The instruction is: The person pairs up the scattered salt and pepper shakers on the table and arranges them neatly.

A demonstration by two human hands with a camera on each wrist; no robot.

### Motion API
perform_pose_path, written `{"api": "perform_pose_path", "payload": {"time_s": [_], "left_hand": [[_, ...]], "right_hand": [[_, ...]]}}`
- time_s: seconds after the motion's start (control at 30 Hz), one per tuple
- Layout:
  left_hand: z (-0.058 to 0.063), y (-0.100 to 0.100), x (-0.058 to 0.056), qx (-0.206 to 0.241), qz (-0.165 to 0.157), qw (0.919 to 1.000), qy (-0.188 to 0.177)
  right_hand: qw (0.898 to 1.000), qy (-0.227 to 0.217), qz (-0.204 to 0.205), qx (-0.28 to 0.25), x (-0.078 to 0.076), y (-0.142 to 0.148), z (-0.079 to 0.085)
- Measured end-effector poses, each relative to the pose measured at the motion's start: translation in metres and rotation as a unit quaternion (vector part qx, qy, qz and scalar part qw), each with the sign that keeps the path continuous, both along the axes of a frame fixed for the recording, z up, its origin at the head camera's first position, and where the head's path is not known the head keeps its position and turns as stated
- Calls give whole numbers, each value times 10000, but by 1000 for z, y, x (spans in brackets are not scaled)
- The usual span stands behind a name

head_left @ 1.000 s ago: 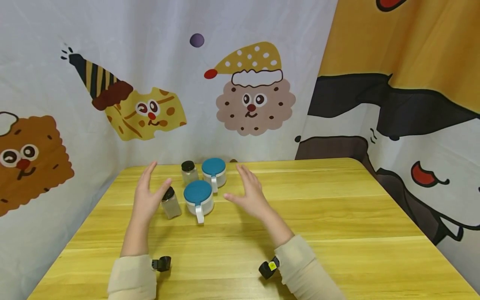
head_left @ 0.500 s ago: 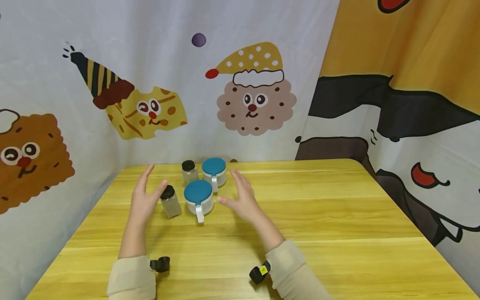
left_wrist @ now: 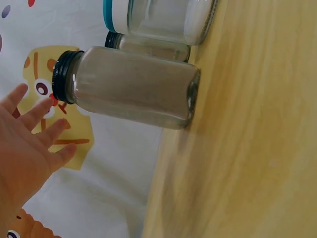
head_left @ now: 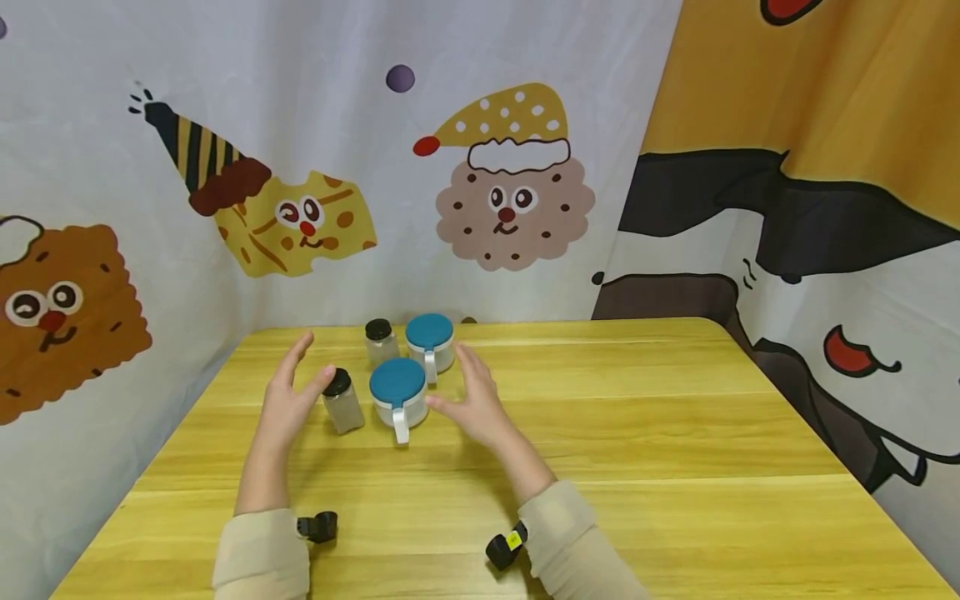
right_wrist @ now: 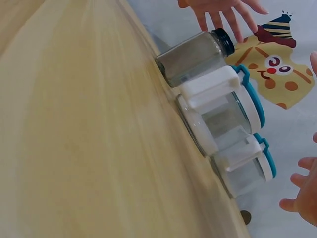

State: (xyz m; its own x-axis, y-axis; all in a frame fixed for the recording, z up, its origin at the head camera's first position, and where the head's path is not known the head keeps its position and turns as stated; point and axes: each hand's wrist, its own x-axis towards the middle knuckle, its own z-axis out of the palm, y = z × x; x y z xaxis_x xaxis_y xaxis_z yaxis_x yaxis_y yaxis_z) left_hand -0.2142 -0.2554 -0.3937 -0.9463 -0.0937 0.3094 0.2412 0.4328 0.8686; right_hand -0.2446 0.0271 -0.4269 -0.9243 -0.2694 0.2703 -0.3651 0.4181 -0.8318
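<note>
We see a wooden table (head_left: 675,408) and, behind it, a white cloth (head_left: 315,75) printed with a brown biscuit (head_left: 78,325) at the left, a cheese (head_left: 300,225) in a striped hat (head_left: 201,154), a purple dot (head_left: 401,78), and a pink biscuit (head_left: 515,215) in a dotted hat (head_left: 517,117). At the right we see a yellow patch (head_left: 825,92) above a black patch (head_left: 690,196).

Left sleeve (head_left: 261,554): cream, wide folded cuff, lower left of frame.
Right sleeve (head_left: 577,537): matching cream, bottom centre.
Left wrist camera (head_left: 324,527): small, black.
Right wrist camera (head_left: 498,552): black, yellow patch (head_left: 513,539).
</note>
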Motion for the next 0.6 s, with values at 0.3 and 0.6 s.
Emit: {"api": "perform_pose_path", "payload": {"time_s": [0.3, 0.6], "left_hand": [[-10, -4, -5, 15, -164, 9998, -96], [-22, -8, -9, 105, -400, 9991, 1]], "right_hand": [[9998, -118, 55, -139, -1, -10, -7], [9987, -277, 194, -388, 3, -18, -13]]}}
